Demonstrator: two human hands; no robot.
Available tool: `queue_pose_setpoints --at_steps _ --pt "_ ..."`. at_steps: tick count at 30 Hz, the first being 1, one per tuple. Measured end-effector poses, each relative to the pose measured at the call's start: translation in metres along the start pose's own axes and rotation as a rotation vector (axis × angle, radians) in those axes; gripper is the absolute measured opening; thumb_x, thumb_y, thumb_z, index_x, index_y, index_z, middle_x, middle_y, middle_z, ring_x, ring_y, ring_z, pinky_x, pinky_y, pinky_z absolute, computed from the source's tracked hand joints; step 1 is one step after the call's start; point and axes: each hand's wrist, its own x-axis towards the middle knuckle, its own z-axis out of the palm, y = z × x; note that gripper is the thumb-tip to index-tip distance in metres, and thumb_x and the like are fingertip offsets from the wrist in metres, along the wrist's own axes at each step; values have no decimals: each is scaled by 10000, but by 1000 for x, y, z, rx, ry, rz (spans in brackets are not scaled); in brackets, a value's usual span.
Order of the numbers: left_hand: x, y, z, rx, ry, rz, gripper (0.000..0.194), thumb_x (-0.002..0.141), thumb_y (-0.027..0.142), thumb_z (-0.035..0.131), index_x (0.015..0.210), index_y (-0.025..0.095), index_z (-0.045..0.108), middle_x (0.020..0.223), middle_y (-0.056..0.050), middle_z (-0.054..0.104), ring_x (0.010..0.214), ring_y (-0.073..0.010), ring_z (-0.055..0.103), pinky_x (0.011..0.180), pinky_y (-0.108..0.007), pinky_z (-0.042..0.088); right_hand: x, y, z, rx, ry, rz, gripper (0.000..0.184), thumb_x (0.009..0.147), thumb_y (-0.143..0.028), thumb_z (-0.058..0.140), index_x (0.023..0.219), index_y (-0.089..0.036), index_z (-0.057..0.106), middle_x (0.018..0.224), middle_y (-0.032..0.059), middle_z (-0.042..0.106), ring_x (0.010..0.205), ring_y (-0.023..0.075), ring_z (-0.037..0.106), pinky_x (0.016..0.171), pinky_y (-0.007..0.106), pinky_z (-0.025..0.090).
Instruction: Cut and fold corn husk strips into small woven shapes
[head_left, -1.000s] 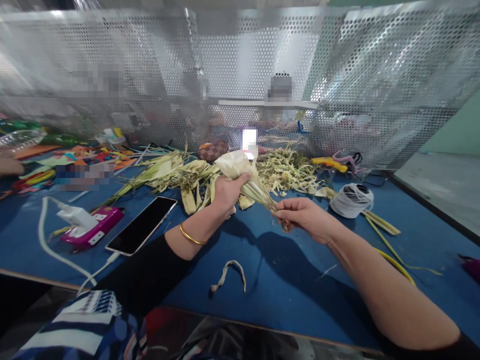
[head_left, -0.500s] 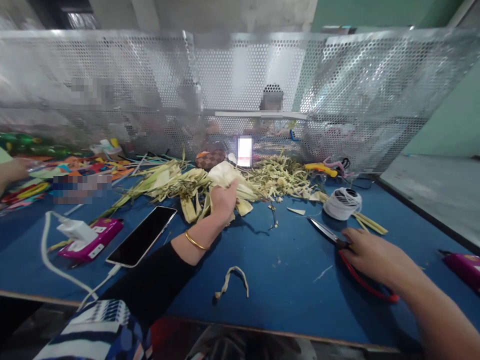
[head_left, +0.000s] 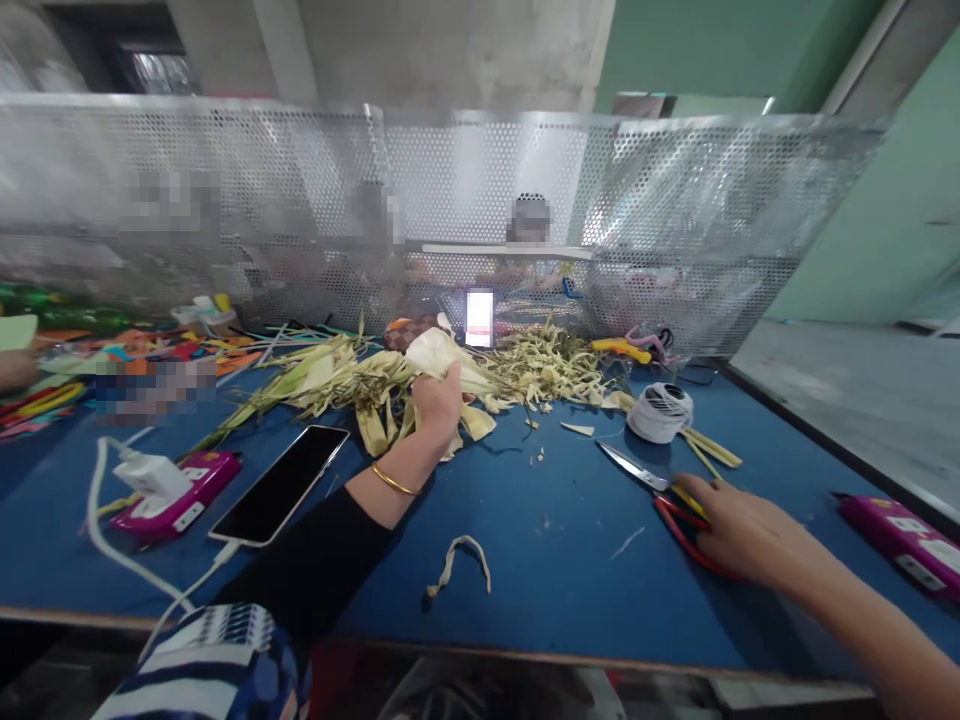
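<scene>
My left hand (head_left: 437, 402), with a gold bangle on the wrist, is closed on a pale, broad corn husk (head_left: 432, 352). It holds the husk up over the near side of a heap of dried husks (head_left: 330, 372). To the right, my right hand (head_left: 731, 528) is closed around the handles of scissors (head_left: 634, 466), which have red and yellow grips. The blades lie together and point away to the left, near a ball of white string (head_left: 660, 412). My fingers partly cover the handles.
A twisted husk strip (head_left: 463, 548) lies at the front. A phone (head_left: 281, 487) and a magenta power strip (head_left: 178, 494) with white cables lie on the left. Another power strip (head_left: 904, 543) is at right. A perforated metal screen (head_left: 300, 165) stands behind. Another person's hand (head_left: 16, 370) is far left.
The view has tilted upward and shifted slightly right. My left hand keeps its hold on the husk. My right hand stays at the scissors, and more of the yellow grip shows now.
</scene>
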Motion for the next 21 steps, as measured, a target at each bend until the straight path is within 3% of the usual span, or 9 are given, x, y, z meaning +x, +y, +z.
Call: queue_pose_setpoints --at_steps 4,7,10,11,13,16,21 --pt "2 6 5 -2 -27 -8 362 796 389 545 834 71 714 678 -145 709 538 -243 671 548 -289 495 1 -7 -1 281 38 -17 537 721 -166 498 1254 -152 557 1058 165 693 944 320 654 755 370 462" --pt "4 11 9 46 8 30 400 819 409 515 789 65 716 615 -143 691 578 -254 679 609 -296 504 -2 -27 -7 778 102 -85 556 698 -277 593 1250 -220 557 1022 97 694 865 264 649 744 350 475" --pt "4 14 13 38 36 109 432 845 422 470 760 78 716 584 -128 682 607 -247 684 661 -292 509 -5 -60 -21 1383 -58 -88 607 683 -460 707 1220 -215 560 754 10 625 541 143 540 569 299 460" --pt "4 15 13 29 37 131 440 851 427 457 745 86 714 569 -121 676 597 -241 680 672 -289 510 -5 -72 -26 1544 -116 -92 608 658 -494 742 1174 -216 580 721 -11 596 518 118 513 581 294 468" --pt "4 15 13 24 26 161 454 858 441 441 712 103 708 545 -110 666 576 -230 673 687 -284 510 -4 -94 -35 1779 -242 -138 583 631 -565 761 1083 -226 614 768 5 606 663 150 594 701 310 499" --pt "5 16 7 70 31 177 477 866 456 433 663 114 696 554 -121 668 631 -236 682 722 -279 505 0 -120 -43 1867 -364 -169 565 616 -603 762 1014 -226 626 840 31 636 768 172 635 773 318 510" --pt "6 17 3 58 28 149 455 868 446 449 731 99 711 583 -121 680 673 -237 683 713 -266 501 16 -153 -51 1782 -291 -50 516 622 -603 759 877 -200 560 689 -28 588 549 87 570 556 214 481"
